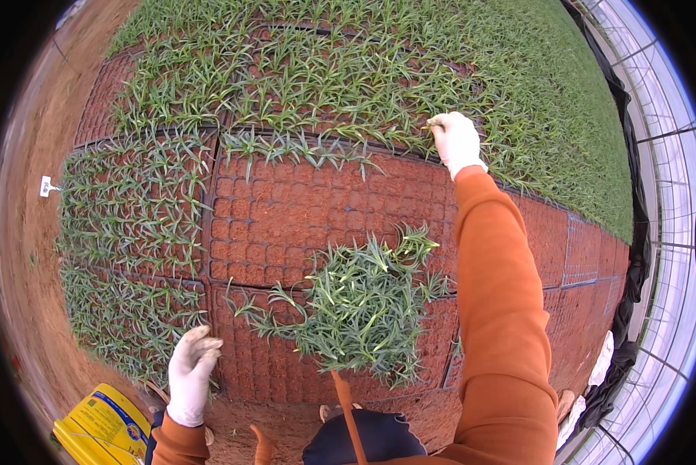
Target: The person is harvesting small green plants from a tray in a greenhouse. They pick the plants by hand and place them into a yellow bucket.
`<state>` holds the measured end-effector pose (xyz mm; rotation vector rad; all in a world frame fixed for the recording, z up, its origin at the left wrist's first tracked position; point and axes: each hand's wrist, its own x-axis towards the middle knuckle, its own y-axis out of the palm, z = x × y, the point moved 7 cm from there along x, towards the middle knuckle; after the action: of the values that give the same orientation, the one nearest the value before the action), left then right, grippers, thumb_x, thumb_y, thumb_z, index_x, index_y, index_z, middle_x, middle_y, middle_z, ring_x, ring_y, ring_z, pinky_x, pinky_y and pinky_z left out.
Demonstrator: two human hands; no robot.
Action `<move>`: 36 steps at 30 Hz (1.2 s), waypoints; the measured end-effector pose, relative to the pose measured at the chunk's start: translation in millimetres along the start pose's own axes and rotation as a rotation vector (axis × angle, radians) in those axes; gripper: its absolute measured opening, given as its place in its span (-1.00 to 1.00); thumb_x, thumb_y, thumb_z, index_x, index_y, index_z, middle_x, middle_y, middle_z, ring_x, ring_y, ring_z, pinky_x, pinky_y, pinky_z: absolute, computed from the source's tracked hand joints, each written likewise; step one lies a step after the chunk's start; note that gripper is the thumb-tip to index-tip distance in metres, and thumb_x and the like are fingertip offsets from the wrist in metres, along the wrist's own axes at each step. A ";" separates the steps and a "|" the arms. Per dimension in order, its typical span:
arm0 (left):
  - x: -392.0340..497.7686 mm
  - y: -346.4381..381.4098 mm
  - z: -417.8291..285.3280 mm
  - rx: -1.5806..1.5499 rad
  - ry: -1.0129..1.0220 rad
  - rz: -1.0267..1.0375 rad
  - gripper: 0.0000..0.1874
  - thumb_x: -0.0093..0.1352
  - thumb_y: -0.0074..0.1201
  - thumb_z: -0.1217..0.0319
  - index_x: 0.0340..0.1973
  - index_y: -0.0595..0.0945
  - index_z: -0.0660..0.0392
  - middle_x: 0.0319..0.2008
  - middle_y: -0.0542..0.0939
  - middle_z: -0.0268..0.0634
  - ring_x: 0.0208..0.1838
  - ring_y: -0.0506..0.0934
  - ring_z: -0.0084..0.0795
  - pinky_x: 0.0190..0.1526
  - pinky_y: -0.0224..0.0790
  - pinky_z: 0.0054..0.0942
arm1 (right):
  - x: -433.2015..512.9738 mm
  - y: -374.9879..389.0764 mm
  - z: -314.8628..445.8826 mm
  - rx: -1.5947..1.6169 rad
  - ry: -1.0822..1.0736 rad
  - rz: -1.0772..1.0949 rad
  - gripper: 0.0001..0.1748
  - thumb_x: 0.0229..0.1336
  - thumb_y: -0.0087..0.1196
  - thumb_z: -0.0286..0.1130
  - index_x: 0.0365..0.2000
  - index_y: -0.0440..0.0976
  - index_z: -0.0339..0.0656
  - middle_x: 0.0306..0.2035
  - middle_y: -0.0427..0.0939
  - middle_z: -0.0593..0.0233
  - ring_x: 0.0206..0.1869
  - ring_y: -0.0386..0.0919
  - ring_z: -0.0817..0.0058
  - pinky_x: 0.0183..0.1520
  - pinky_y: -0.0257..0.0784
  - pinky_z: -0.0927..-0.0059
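Observation:
My right hand (457,140), in a white glove, reaches far forward over the tray edge by the rows of green seedlings. Its thumb and fingertips come together; a small yellowish-green bit shows at their tip, too small to identify. Low on the left, my left hand (192,372), gloved and soiled at the fingertips, is held with thumb and fingers apart and nothing visible in it. Between the hands lies a heap of loose leafy cuttings (362,308) on cell trays of reddish-brown growing medium (278,209). A single row of cuttings (290,150) stands along the middle tray's far edge.
Planted trays (133,203) fill the left side. Dense seedlings (557,116) spread at the far right, bordered by black sheeting (624,104). A yellow container (101,430) stands at lower left. A white marker tag (47,186) sits beside the bare soil path (31,232).

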<state>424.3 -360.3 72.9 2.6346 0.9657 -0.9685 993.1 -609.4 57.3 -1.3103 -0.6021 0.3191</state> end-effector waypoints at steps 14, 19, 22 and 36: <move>-34.7 -15.6 21.8 0.004 -0.057 -0.046 -0.55 0.42 0.08 0.65 0.23 0.46 0.27 -0.04 0.64 -0.23 0.02 0.59 -0.48 0.14 0.42 -0.50 | 19.1 45.7 18.0 -0.426 -0.069 0.273 -0.74 0.22 0.05 -0.38 -0.16 0.69 -0.01 -0.14 0.65 0.12 -0.01 0.61 0.14 0.04 0.52 0.05; -48.4 -26.0 17.3 0.119 -0.125 -0.022 -0.53 0.40 0.10 0.65 0.24 0.47 0.29 -0.03 0.65 -0.24 0.00 0.60 -0.53 0.11 0.44 -0.50 | 6.3 -14.3 22.1 -0.193 -0.048 -0.041 -0.62 0.14 0.17 -0.35 0.01 0.61 -0.03 -0.05 0.64 0.14 0.05 0.59 0.13 0.12 0.50 0.08; -71.4 -54.8 -2.8 0.326 -0.138 -0.010 -0.52 0.38 0.09 0.66 0.23 0.47 0.33 -0.05 0.67 -0.24 -0.04 0.61 -0.52 0.08 0.46 -0.51 | -36.3 -69.5 35.5 0.204 -0.179 -0.100 -0.68 0.08 0.26 -0.38 -0.09 0.64 -0.10 -0.11 0.64 0.16 -0.07 0.61 0.19 0.06 0.51 0.20; -180.4 -73.5 -88.5 0.906 -0.218 0.061 -0.61 0.52 0.01 0.22 0.16 0.56 0.17 0.07 0.60 -0.02 0.15 0.53 -0.12 0.18 0.38 -0.14 | -173.7 -27.9 27.3 1.006 0.343 0.275 -0.88 0.15 0.20 -0.58 -0.27 0.56 -0.25 -0.08 0.65 0.18 -0.05 0.63 0.41 0.06 0.53 0.38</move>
<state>319.5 -364.3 259.5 3.0628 0.4295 -1.9918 833.9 -688.5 47.5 -0.4395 0.0695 0.5190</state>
